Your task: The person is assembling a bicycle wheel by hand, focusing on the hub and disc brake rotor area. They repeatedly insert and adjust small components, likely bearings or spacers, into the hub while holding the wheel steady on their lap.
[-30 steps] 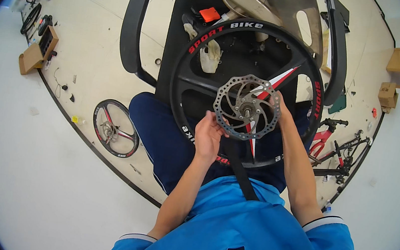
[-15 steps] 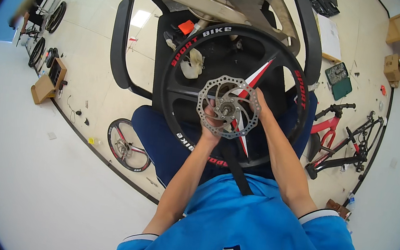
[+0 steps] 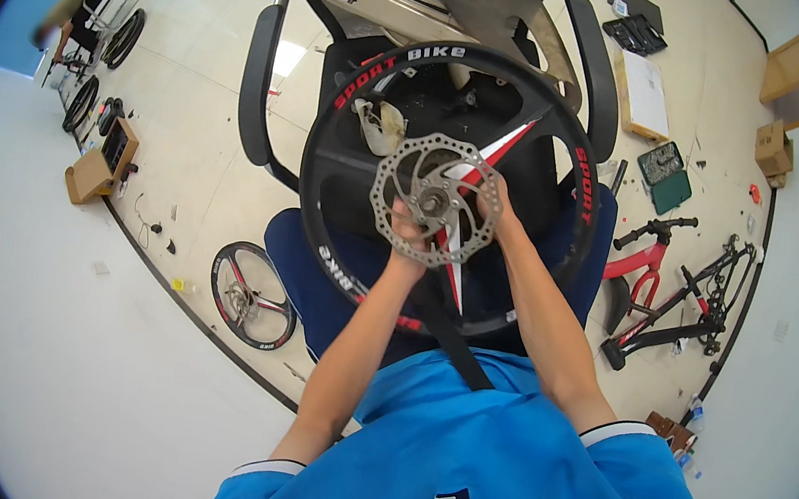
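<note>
Head cam, looking down: a person in a blue short-sleeved top holds a black bicycle wheel w/ red and white markings upright over their lap, its face toward the camera. A silver brake disc rotor w/ cut-out holes sits at the wheel's centre, on the hub.

Both bare forearms rise from the lower edge and meet at the rotor. The left hand comes up from below, wrist bent back, fingers curled over the rotor's lower-left edge and touching it; whether they pinch it or just press can't be told. The right hand comes from the lower right, forearm angled inward, fingers bunched together against the rotor's right edge, near the hub; grip itself is hidden.

A dark strap runs from the chest up toward the wheel.

Around: behind the wheel, a beige bike frame and black tyres. On the pale floor, a small spoked wheel lies lower left, a red bike frame at right, cardboard boxes at left and far right, a green parts tray upper right
</note>
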Action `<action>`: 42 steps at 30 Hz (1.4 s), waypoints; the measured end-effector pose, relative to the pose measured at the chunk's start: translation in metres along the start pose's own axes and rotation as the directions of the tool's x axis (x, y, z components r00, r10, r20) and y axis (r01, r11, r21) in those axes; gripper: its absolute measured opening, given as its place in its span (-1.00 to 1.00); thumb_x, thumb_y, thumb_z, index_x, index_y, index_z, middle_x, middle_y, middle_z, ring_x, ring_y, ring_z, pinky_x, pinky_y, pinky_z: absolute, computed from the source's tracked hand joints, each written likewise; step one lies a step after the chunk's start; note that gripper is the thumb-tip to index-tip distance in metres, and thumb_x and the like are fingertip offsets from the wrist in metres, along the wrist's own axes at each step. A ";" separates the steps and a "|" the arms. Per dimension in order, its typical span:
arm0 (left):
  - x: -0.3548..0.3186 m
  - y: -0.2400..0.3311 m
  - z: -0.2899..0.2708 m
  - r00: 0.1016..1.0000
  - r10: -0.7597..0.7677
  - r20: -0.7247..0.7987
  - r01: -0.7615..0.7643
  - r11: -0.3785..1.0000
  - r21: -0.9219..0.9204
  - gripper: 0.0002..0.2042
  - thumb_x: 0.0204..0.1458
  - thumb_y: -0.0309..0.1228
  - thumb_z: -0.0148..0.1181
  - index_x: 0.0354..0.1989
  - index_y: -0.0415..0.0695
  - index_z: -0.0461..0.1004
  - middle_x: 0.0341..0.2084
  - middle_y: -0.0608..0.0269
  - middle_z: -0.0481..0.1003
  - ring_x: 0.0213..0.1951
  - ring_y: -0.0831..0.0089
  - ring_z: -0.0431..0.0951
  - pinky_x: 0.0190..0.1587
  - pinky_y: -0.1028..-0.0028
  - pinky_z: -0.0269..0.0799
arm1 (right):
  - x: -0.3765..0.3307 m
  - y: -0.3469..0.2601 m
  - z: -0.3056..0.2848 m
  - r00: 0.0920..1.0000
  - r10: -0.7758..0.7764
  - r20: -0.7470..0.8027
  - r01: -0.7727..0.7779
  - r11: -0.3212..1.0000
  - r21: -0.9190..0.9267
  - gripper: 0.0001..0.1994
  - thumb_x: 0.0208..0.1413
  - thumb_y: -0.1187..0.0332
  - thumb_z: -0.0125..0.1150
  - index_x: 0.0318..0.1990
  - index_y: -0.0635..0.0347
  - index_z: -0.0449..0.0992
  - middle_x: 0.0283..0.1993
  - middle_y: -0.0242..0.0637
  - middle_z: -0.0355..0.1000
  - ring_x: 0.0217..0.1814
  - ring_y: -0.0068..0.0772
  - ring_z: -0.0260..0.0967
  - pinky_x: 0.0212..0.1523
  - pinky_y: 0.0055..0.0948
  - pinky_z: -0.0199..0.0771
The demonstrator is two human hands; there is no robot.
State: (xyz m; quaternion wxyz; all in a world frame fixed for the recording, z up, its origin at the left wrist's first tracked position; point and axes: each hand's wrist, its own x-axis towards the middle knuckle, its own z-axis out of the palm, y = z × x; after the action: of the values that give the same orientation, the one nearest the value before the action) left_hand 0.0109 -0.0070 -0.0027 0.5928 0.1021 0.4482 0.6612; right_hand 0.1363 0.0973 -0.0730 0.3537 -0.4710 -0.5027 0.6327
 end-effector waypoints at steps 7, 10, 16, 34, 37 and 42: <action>0.054 0.025 -0.007 0.994 -0.052 0.098 0.051 0.999 0.014 -0.70 0.23 -0.17 -0.01 0.00 -0.08 0.43 -0.10 0.24 0.50 -0.05 0.34 0.50 0.02 0.34 0.45 | 0.029 -0.031 0.018 0.981 0.143 -0.131 -0.128 0.985 0.116 -0.75 0.18 0.34 -0.03 -0.14 0.36 0.43 -0.28 -0.20 0.42 -0.30 -0.39 0.38 -0.27 -0.37 0.42; 0.082 -0.005 -0.039 0.991 -0.022 0.128 0.029 0.998 -0.049 -0.71 0.25 -0.18 -0.02 -0.01 -0.07 0.43 -0.12 0.24 0.51 -0.07 0.37 0.50 -0.03 0.38 0.47 | 0.037 -0.014 0.020 0.976 0.143 -0.166 -0.110 0.975 0.193 -0.82 0.19 0.38 -0.04 -0.23 0.28 0.46 -0.41 -0.33 0.40 -0.47 -0.51 0.35 -0.43 -0.37 0.42; 0.085 -0.028 -0.054 0.991 0.024 0.128 -0.050 0.977 0.207 -0.50 0.23 0.05 -0.02 0.12 -0.11 0.32 0.06 0.24 0.40 0.08 0.38 0.41 0.07 0.34 0.40 | 0.015 -0.024 0.001 0.979 0.129 -0.157 -0.111 0.987 0.115 -0.74 0.17 0.26 0.03 -0.31 0.30 0.51 -0.33 -0.24 0.50 -0.35 -0.42 0.48 -0.34 -0.42 0.49; 0.021 0.051 -0.044 1.000 0.026 -0.005 -0.023 0.949 0.315 -0.64 0.31 -0.16 -0.08 -0.02 -0.24 0.43 -0.24 0.22 0.54 -0.26 0.50 0.56 -0.22 0.51 0.49 | -0.033 -0.025 0.009 0.970 0.074 -0.230 0.006 0.944 0.329 -0.72 0.22 0.25 0.04 -0.24 0.31 0.56 -0.37 -0.30 0.52 -0.35 -0.54 0.44 -0.34 -0.53 0.40; 0.009 0.048 -0.049 0.994 0.029 0.104 -0.058 0.954 0.293 -0.60 0.29 -0.08 -0.05 -0.02 -0.21 0.41 -0.22 0.14 0.55 -0.25 0.43 0.59 -0.23 0.50 0.52 | -0.036 -0.037 0.012 0.963 -0.124 -0.240 0.109 0.991 -0.075 -0.72 0.20 0.29 0.00 -0.22 0.35 0.53 -0.34 -0.08 0.50 -0.27 -0.19 0.44 -0.24 -0.32 0.40; 0.005 0.047 -0.030 0.991 0.111 0.076 -0.129 0.944 0.304 -0.74 0.33 -0.27 -0.11 -0.17 -0.24 0.35 -0.37 0.14 0.53 -0.39 0.37 0.60 -0.40 0.42 0.57 | -0.051 -0.064 0.001 0.923 -0.363 -0.129 0.210 0.754 -0.622 -0.69 0.23 0.30 -0.07 -0.18 0.40 0.50 -0.23 0.24 0.46 -0.07 0.28 0.39 -0.04 0.00 0.37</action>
State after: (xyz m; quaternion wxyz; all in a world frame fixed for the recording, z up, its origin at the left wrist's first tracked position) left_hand -0.0429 -0.0119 0.0118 0.5407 0.2396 0.5218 0.6148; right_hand 0.1490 0.0660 0.0010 0.3388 -0.5483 -0.6955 0.3176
